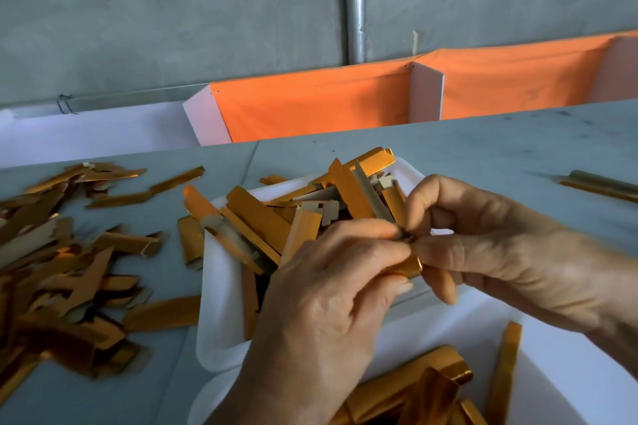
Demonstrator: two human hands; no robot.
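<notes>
A small folded gold card piece (411,266) sits between both hands above the white tray (221,304). My left hand (331,304) pinches its upper end with thumb and forefinger. My right hand (483,252) pinches the same spot from the right, its other fingers curled under the piece. The tray holds several gold and grey card strips (262,217). Most of the held piece is hidden by my fingers.
A loose heap of flat gold strips (62,269) covers the table at left. A second white tray (559,373) with folded gold pieces (414,390) lies at bottom right. Two gold strips (600,185) lie at far right. Orange cloth bins (310,107) stand behind the table.
</notes>
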